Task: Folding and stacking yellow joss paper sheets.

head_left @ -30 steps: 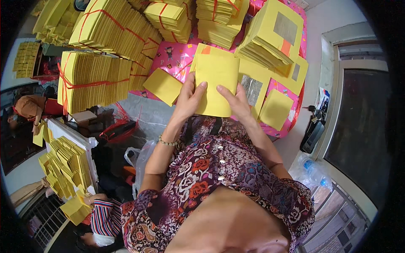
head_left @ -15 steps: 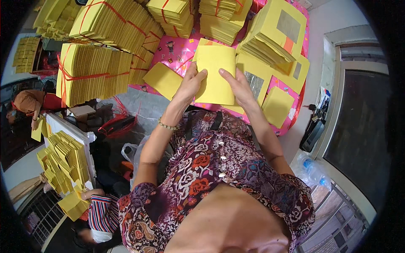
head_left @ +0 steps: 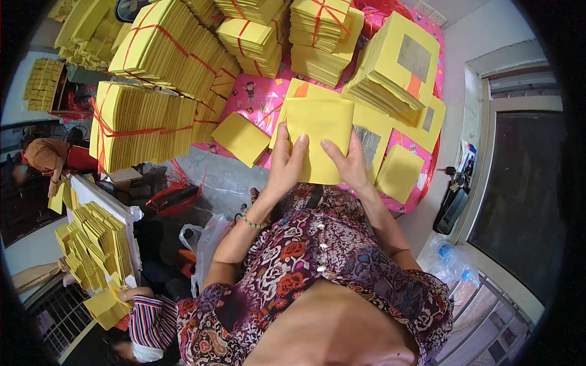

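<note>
Between my two hands is a flat yellow paper envelope (head_left: 319,119), held upright over the near edge of the table. My left hand (head_left: 285,160) grips its left side with the thumb on the front face. On the opposite side my right hand (head_left: 350,161) does the same, its thumb pointing inward. The fingers behind the paper are hidden. Just beyond lie larger yellow sheets, one with a grey patch (head_left: 368,141). A loose yellow piece (head_left: 242,139) rests to the left, and another yellow piece (head_left: 400,174) to the right.
Red-tied yellow bundles (head_left: 146,125) rise at the left, with more tied stacks (head_left: 317,30) at the back. A tall stack (head_left: 390,67) stands at the back right on the pink tablecloth (head_left: 249,91). Two co-workers handle yellow pieces at a white table (head_left: 131,229) far left.
Both hands have brought the envelope closer to my body, still gripping its sides. The whole view has shifted slightly, so the stacks appear lower.
</note>
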`<state>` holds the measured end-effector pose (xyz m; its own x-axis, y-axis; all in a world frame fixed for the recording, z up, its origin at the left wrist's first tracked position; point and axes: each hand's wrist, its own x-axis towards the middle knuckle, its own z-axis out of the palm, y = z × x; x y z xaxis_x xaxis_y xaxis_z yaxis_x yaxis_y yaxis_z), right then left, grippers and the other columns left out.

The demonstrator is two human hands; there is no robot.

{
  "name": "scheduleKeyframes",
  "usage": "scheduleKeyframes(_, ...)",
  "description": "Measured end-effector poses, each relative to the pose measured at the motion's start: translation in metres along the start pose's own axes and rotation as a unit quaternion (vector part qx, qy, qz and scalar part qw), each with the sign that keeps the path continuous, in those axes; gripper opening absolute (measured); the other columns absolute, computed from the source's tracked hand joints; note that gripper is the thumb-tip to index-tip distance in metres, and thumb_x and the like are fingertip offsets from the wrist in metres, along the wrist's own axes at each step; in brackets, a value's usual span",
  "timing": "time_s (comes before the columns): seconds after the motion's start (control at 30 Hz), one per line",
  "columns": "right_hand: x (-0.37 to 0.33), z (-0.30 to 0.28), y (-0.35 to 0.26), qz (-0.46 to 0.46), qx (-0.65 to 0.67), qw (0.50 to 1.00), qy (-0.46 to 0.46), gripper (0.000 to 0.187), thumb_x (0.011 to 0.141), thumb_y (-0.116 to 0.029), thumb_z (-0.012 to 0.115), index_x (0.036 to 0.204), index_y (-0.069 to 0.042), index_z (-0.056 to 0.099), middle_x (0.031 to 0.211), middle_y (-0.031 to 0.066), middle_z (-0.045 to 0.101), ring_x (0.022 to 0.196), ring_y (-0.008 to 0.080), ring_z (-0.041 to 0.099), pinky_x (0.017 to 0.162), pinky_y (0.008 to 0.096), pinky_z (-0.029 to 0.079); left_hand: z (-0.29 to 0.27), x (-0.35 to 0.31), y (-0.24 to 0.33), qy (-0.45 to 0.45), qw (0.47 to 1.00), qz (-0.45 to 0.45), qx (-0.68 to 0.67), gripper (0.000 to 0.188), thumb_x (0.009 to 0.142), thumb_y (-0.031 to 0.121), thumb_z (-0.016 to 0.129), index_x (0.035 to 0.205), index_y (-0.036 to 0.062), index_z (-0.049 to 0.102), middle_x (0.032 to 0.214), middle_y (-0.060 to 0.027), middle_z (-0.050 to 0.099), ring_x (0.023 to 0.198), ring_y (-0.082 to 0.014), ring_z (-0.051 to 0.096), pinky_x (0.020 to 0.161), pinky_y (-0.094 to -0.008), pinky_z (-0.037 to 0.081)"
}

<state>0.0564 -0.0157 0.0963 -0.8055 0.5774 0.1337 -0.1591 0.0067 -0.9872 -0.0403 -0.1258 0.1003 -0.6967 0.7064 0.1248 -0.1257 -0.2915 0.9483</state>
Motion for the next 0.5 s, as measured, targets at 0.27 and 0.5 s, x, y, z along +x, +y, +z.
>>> scheduleKeyframes(0.27,-0.015,0.003,-0.010,-0.020,0.040,0.999,0.015,0.044,0.088,-0.009,0.061,0.126,0.002,0.042,0.113,0.0094,0.057,0.102,0.0138,0.055,0.087,0.0282,0.046,-0.001,-0.012,0.000,-0.003,0.995,0.061,0.082,0.029,0.096,0.013,0.046,0.120,-0.0031,0.040,0.105,-0.0129,0.057,0.095,-0.0152,0.053,0.083,-0.0291,0.043)
scheduleKeyframes(0.5,-0.009,0.008,-0.013,-0.005,0.075,0.996,0.043,0.032,0.091,-0.014,0.058,0.118,0.003,0.051,0.105,0.0072,0.062,0.092,0.0101,0.058,0.079,0.0247,0.048,0.001,-0.014,0.007,0.010,0.995,0.047,0.092,0.027,0.096,0.013,0.046,0.118,-0.0020,0.041,0.103,-0.0125,0.056,0.094,-0.0153,0.052,0.082,-0.0297,0.043)
